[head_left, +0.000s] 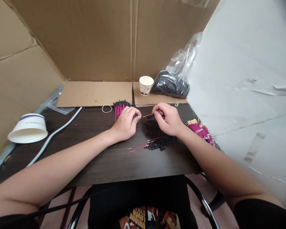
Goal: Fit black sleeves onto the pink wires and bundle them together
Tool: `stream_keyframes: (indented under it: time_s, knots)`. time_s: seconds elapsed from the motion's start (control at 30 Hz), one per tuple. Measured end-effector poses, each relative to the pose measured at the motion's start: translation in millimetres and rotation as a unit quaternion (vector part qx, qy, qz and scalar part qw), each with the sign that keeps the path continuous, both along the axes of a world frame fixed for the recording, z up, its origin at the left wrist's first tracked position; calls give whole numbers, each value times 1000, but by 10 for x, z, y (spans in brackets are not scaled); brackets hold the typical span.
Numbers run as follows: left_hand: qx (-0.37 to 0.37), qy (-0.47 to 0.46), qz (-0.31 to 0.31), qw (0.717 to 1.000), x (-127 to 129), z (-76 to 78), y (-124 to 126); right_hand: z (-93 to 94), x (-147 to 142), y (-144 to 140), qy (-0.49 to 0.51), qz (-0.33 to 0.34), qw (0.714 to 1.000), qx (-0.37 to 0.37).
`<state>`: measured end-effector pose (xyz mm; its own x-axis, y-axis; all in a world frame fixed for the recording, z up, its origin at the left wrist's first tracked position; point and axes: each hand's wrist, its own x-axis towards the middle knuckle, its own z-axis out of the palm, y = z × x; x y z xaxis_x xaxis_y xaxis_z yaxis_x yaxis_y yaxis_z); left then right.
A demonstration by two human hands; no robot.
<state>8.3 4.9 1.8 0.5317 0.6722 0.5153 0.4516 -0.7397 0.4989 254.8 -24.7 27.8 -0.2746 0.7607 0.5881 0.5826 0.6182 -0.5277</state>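
Note:
My left hand (126, 124) is closed in a pinch, with a small black sleeve at its fingertips. My right hand (168, 119) pinches a thin red wire (149, 114), whose gold-coloured end points left and meets the sleeve. Just behind my left hand lies a bundle of red wires with black ends (120, 109), partly covered by the hand. Loose black sleeves (160, 143) are heaped below my right hand. A few red wires (138, 147) with metal tips stick out from that heap to the left.
A tied bundle of red wires with gold tips (200, 130) lies beyond my right forearm. At the back stand a paper cup (146, 85) and a clear bag of black pieces (171, 84). A rubber band (107, 108), white cable (54, 133) and tipped paper cup (28, 128) lie left.

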Motion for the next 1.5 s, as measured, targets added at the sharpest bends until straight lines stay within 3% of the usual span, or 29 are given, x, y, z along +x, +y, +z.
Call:
stream_keyframes:
  time_s: [0.5, 0.73, 1.17, 1.5]
  knots:
    - [-56, -78, 34, 995, 20, 39, -69, -1, -40, -33, -30, 5, 999, 22]
    - [-83, -108, 23, 990, 47, 53, -110, -64, -80, -20, -13, 31, 999, 1]
    - [-109, -147, 13, 983, 52, 22, -117, -66, -94, -35, 37, 17, 998, -39]
    - [-68, -127, 12, 990, 56, 37, -107, -61, -88, -31, 44, 23, 998, -45]
